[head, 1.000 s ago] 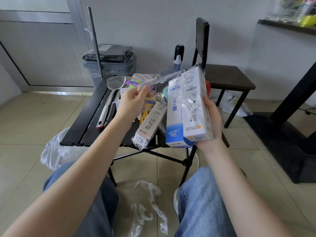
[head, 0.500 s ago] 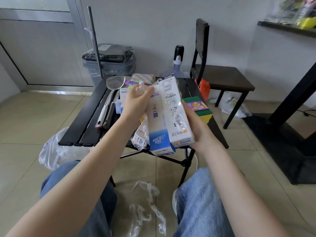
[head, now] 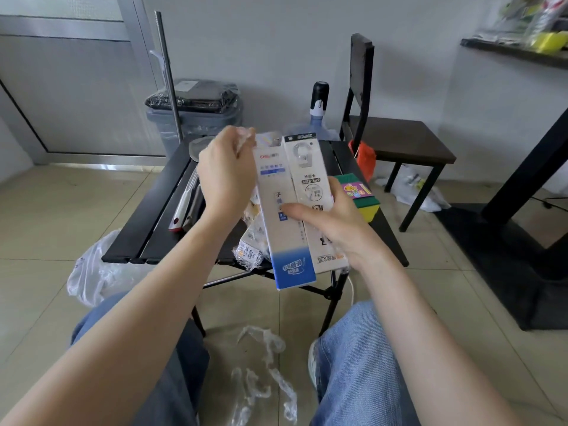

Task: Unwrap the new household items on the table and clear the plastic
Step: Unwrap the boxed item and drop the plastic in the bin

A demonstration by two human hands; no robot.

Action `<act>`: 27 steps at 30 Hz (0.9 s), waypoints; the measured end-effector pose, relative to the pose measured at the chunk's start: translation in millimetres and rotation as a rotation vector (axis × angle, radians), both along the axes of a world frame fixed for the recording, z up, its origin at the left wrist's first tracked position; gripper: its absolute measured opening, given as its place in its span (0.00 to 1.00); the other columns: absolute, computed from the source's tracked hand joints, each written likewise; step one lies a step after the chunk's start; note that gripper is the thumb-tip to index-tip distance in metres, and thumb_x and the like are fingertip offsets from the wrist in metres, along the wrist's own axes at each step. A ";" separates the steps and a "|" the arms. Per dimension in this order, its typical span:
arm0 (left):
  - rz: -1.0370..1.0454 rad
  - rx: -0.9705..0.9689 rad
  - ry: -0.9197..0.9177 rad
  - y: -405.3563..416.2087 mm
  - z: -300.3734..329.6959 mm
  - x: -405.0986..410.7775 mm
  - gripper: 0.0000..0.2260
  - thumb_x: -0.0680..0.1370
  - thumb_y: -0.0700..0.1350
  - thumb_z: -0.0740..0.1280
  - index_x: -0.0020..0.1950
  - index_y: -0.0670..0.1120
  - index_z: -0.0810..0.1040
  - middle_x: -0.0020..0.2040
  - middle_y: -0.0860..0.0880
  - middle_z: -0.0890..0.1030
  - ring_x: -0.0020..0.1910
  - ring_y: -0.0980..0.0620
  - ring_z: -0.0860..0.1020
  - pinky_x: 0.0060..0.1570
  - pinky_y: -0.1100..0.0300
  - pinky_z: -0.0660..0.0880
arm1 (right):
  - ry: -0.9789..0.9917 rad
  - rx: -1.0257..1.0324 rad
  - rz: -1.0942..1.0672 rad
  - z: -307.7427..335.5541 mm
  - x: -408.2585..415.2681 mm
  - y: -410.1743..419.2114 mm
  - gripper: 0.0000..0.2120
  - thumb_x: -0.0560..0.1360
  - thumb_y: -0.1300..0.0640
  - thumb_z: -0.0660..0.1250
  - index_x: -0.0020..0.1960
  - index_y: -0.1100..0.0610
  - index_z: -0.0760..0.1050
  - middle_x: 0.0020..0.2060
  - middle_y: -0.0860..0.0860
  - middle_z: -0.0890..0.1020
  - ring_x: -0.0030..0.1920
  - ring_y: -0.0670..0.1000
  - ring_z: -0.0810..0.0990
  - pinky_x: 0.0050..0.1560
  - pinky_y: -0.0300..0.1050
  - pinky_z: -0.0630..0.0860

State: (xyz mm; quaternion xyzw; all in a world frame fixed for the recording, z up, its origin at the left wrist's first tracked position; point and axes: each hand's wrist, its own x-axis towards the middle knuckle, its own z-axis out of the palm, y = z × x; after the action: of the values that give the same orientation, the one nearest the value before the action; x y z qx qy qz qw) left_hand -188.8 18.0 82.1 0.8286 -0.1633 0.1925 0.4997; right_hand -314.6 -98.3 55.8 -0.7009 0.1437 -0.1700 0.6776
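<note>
Two long white boxes [head: 289, 216], one with a blue end, are held together upright above the near edge of the black folding table [head: 159, 210]. My right hand [head: 332, 222] grips them from the right, thumb across their front. My left hand [head: 226, 176] pinches clear plastic wrap [head: 246, 135] at the boxes' top left corner. More wrapped small boxes [head: 250, 247] lie on the table under them. Torn plastic strips [head: 264, 373] lie on the floor between my knees.
A sponge pack [head: 358, 192] sits on the table's right side, metal utensils [head: 187, 204] on its left. Behind are a grey bin [head: 193, 118], a water bottle [head: 318, 118] and a dark chair [head: 399, 139]. A plastic bag [head: 92, 272] lies on the floor at left.
The boxes came closer to me and turned more upright. My left hand rose to their top corner, still pinching the wrap. My right thumb now lies across the front.
</note>
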 end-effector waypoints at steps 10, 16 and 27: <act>-0.512 -0.295 0.724 11.5 -4.3 -15.6 0.20 0.82 0.61 0.52 0.52 0.48 0.75 0.33 0.54 0.83 0.17 0.57 0.68 0.18 0.73 0.58 | -0.165 0.560 0.093 -0.7 -6.8 -8.9 0.19 0.65 0.51 0.70 0.55 0.51 0.76 0.41 0.49 0.85 0.40 0.47 0.84 0.41 0.42 0.80; -0.961 -0.304 0.862 -1.5 -17.6 -38.6 0.21 0.80 0.65 0.49 0.59 0.56 0.75 0.51 0.54 0.84 0.50 0.55 0.82 0.53 0.56 0.75 | -0.024 0.554 0.081 1.5 8.3 -2.3 0.20 0.68 0.42 0.70 0.56 0.48 0.76 0.44 0.50 0.85 0.47 0.49 0.84 0.50 0.48 0.78; -0.520 0.031 0.710 -4.7 -13.0 -31.9 0.36 0.68 0.75 0.58 0.58 0.45 0.73 0.44 0.51 0.80 0.35 0.55 0.77 0.34 0.64 0.72 | 0.000 0.291 0.013 9.0 13.2 6.3 0.17 0.78 0.36 0.55 0.57 0.44 0.74 0.45 0.47 0.83 0.47 0.48 0.83 0.52 0.47 0.79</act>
State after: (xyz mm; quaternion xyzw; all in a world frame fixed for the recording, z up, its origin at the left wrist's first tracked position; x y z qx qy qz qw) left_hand -220.7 13.3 69.1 0.7823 -0.1873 -0.2386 0.5440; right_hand -301.5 -92.0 64.8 -0.5960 0.1621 -0.1431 0.7733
